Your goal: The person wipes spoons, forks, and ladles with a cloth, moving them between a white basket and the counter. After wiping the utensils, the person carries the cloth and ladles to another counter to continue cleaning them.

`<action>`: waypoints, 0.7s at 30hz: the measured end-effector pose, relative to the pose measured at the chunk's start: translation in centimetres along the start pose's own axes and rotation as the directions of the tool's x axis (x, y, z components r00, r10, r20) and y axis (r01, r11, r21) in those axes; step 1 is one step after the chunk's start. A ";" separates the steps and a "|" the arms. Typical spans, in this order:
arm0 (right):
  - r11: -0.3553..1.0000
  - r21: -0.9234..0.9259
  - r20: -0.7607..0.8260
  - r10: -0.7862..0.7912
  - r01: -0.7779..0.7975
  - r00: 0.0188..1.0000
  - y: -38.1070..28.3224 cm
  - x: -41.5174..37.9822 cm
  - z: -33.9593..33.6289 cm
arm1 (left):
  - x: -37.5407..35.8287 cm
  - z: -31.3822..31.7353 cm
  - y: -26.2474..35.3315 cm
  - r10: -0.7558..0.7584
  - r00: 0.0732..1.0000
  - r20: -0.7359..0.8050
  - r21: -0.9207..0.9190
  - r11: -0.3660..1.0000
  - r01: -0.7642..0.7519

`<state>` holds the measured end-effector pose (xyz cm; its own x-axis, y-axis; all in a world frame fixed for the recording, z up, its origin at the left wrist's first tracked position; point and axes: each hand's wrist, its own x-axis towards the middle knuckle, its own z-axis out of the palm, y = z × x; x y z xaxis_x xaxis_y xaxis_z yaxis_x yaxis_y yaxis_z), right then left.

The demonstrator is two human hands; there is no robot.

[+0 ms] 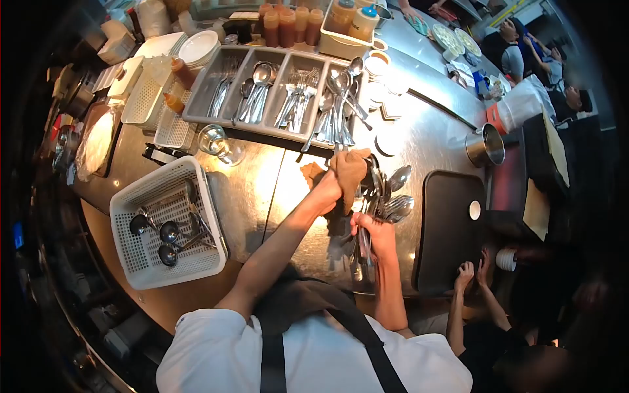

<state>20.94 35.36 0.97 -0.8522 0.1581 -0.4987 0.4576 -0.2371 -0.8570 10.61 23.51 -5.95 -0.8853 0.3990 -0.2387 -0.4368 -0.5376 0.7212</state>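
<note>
On the left side of the metal worktop [252, 167], a white perforated basket [120, 252] stands near its edge, its high walls keeping the loose ladles [168, 255] together. Just beyond it, a clear glass [213, 141] stands in front of the grey cutlery tray [252, 131]. Dividers separate the forks [298, 98] from the spoons [262, 75] next to them; the right-hand compartment is heaped so full that some handles stick out over the rim.

Below that compartment, my left hand [325, 192] is closed on a brown cloth [352, 171], bunched so that its folds lie between my fingers and the metal. I cannot tell whether any piece is wrapped inside.

Beside it, my right hand [375, 234] grips a bundle of cutlery [398, 208] low on the handles, over the worktop and close to the cloth. That grip gathers many pieces at once and leaves the spoon bowls fanned out past my fingers.

Farther right, a black serving tray [452, 249] lies flat, its raised rim surrounding a small white dish [474, 209]. Another person's hands [464, 276] are by its near corner, apart from mine. Behind the serving tray is a metal pot [485, 145].
</note>
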 end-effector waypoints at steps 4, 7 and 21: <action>0.980 0.094 0.127 0.165 -0.178 0.978 1.5 -0.8 0.5 | -1.8 0.8 3.5 0.518 0.853 -0.058 0.405 0.793 -0.454; 0.885 0.362 0.392 0.141 -0.293 0.909 5.0 -0.6 -0.3 | -2.2 -2.2 4.6 0.554 0.751 -0.358 0.187 0.831 -0.524; 0.932 0.267 0.389 0.129 -0.245 0.912 2.5 -1.6 2.7 | -4.3 -5.9 0.8 0.590 0.734 -0.337 0.333 0.804 -0.493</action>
<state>22.73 31.93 -0.05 -0.8173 -0.2589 -0.5148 0.5675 -0.5161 -0.6415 13.17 16.96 -8.17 -0.9611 -0.2745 0.0313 0.1388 -0.3815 0.9139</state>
